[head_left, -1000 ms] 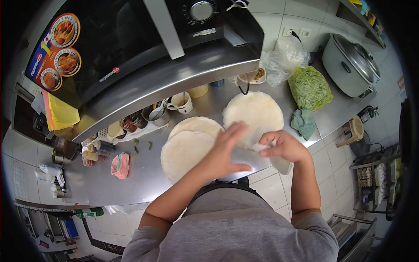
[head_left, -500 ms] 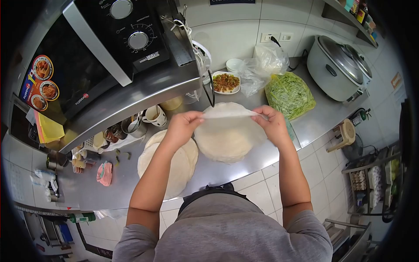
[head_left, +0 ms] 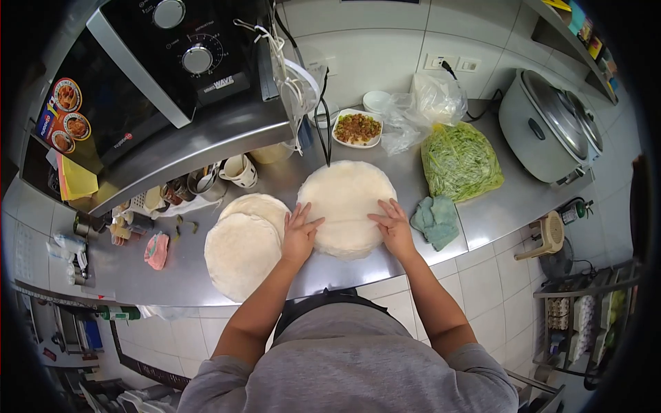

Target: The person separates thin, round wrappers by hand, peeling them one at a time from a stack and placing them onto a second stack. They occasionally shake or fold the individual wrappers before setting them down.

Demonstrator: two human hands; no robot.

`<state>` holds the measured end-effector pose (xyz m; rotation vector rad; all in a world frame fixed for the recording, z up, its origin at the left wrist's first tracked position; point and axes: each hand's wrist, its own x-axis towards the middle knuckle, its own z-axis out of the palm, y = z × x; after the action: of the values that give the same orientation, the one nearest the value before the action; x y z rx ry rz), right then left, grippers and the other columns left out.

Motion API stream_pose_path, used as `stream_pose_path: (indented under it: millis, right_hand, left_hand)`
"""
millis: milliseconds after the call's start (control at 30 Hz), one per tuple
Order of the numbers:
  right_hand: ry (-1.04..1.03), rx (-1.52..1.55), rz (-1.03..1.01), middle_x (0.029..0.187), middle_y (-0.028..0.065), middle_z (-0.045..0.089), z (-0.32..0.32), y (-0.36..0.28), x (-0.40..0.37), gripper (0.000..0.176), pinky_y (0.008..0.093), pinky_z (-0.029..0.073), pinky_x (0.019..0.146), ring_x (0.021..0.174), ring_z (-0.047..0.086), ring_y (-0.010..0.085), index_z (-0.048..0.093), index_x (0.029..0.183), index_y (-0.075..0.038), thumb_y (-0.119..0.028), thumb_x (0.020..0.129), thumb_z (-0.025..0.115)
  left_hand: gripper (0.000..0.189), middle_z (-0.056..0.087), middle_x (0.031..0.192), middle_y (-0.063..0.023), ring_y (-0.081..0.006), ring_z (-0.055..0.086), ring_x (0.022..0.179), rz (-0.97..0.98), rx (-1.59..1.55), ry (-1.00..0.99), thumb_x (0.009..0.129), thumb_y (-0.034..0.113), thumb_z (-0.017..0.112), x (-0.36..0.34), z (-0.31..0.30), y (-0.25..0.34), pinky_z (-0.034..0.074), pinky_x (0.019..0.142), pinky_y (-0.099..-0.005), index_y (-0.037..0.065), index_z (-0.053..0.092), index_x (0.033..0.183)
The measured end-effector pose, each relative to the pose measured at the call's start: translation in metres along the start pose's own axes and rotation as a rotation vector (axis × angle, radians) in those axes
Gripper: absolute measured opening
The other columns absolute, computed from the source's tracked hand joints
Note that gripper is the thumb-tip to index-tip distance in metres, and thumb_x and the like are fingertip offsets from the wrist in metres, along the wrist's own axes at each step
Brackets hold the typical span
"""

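A stack of thin, round, pale wrappers [head_left: 348,189] lies on the steel counter in front of me. My left hand [head_left: 301,233] rests at its left edge, with the fingers spread over the top sheet. At the right edge, my right hand [head_left: 392,224] also touches the top sheet, its fingers apart. A faint crease or edge runs across that sheet between my fingertips. Left of my left hand sit more round wrappers [head_left: 242,258], two overlapping piles or sheets.
Beyond the stack stand a dish of chopped brown-and-green filling [head_left: 357,129] and a plastic bag of shredded greens [head_left: 461,162]. A green cloth [head_left: 436,221] lies to the right, near a large rice cooker [head_left: 544,127]. A microwave [head_left: 172,62] overhangs the left side; a pink cloth [head_left: 157,250] lies below.
The sheet that both hands held raised by its far edge now lies flat on the stack. My hands have come down toward me and their fingers have spread.
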<state>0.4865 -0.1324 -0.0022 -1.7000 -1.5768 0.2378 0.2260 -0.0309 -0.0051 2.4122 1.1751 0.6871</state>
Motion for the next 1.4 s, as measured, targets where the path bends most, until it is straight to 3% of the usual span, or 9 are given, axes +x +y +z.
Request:
stream_pose_path:
  millis: [200,333,500,700,767,867,1000,1200,1400]
  right_hand:
    - [-0.100,-0.082,-0.009,0.127,0.0122,0.057,-0.009,-0.001,-0.013,0.034,0.0461,0.034,0.105,0.125,0.043,0.0366,0.069,0.104,-0.014,-0.002,0.073,0.063]
    - [-0.038,0.164,0.135,0.117,0.0136,0.061,-0.011,-0.045,-0.005,0.031,0.0417,0.041,0.096,0.116,0.050,0.0337,0.067,0.102,-0.007,0.001,0.072,0.061]
    - [-0.346,0.524,0.299,0.098,0.0104,0.067,0.041,-0.091,0.003,0.018,0.0312,0.050,0.078,0.087,0.064,0.0233,0.066,0.100,-0.004,-0.006,0.081,0.063]
    - [-0.771,0.949,0.605,0.095,0.0053,0.065,0.112,-0.152,0.027,0.032,0.0286,0.050,0.076,0.084,0.062,0.0155,0.061,0.113,-0.001,-0.022,0.089,0.063]
    - [-0.767,0.968,0.592,0.101,0.0062,0.063,0.131,-0.166,0.027,0.037,0.0294,0.050,0.079,0.089,0.061,0.0158,0.059,0.116,-0.002,-0.026,0.089,0.064]
    - [-0.747,1.047,0.640,0.113,0.0076,0.059,0.159,-0.177,0.022,0.047,0.0316,0.047,0.085,0.101,0.057,0.0167,0.053,0.124,-0.003,-0.033,0.089,0.064]
    - [-0.451,1.368,0.799,0.125,0.0081,0.053,0.173,-0.188,0.015,0.060,0.0352,0.042,0.094,0.112,0.052,0.0187,0.039,0.136,-0.005,-0.036,0.090,0.062]
    - [-0.251,1.436,0.736,0.120,0.0072,0.059,0.149,-0.226,0.029,0.052,0.0325,0.042,0.095,0.108,0.057,0.0195,0.048,0.128,-0.003,-0.016,0.082,0.070]
    - [-0.134,0.828,0.802,0.094,0.0037,0.065,0.159,-0.207,0.035,0.028,0.0286,0.046,0.082,0.088,0.061,0.0144,0.060,0.104,-0.003,-0.015,0.081,0.070]
  left_hand:
    - [0.058,0.043,0.135,-0.0183,-0.0365,0.038,0.126,-0.289,0.172,0.067,0.076,0.015,0.069,-0.044,-0.036,0.020,0.029,0.104,-0.0496,0.009,0.050,0.131]
    - [0.050,0.048,0.120,-0.0157,-0.0341,0.045,0.112,-0.547,0.259,-0.032,0.073,0.014,0.067,-0.095,-0.061,-0.004,0.037,0.093,-0.0485,0.006,0.051,0.120]
    - [0.028,0.057,0.100,-0.0147,-0.0344,0.054,0.096,-0.307,0.261,-0.018,0.072,0.008,0.065,-0.114,-0.071,-0.031,0.044,0.086,-0.0419,0.002,0.061,0.099]
    - [0.012,0.066,0.093,-0.0075,-0.0164,0.063,0.080,-0.748,-0.675,0.145,0.088,0.006,0.060,-0.096,-0.090,-0.057,0.048,0.073,-0.0254,0.000,0.062,0.099]
    - [0.012,0.064,0.095,-0.0041,-0.0115,0.061,0.084,-0.835,-1.320,0.294,0.089,0.004,0.061,-0.080,-0.107,-0.060,0.049,0.075,-0.0244,0.002,0.061,0.101]
    - [0.015,0.064,0.097,-0.0052,-0.0129,0.061,0.087,-0.815,-1.550,0.233,0.088,0.003,0.061,-0.064,-0.133,-0.068,0.050,0.079,-0.0258,0.002,0.060,0.103]
    - [0.018,0.064,0.102,-0.0061,-0.0150,0.061,0.092,-0.766,-1.920,-0.134,0.092,0.013,0.058,-0.058,-0.191,-0.059,0.049,0.088,-0.0298,0.004,0.058,0.107]
    - [0.029,0.060,0.117,-0.0087,-0.0198,0.059,0.107,-0.748,-1.982,-0.152,0.095,0.015,0.052,-0.061,-0.226,-0.123,0.046,0.096,-0.0347,0.003,0.050,0.121]
    - [0.039,0.059,0.118,-0.0095,-0.0204,0.057,0.109,-0.884,-1.856,-0.036,0.093,0.009,0.053,-0.107,-0.167,-0.212,0.044,0.097,-0.0322,0.000,0.046,0.130]
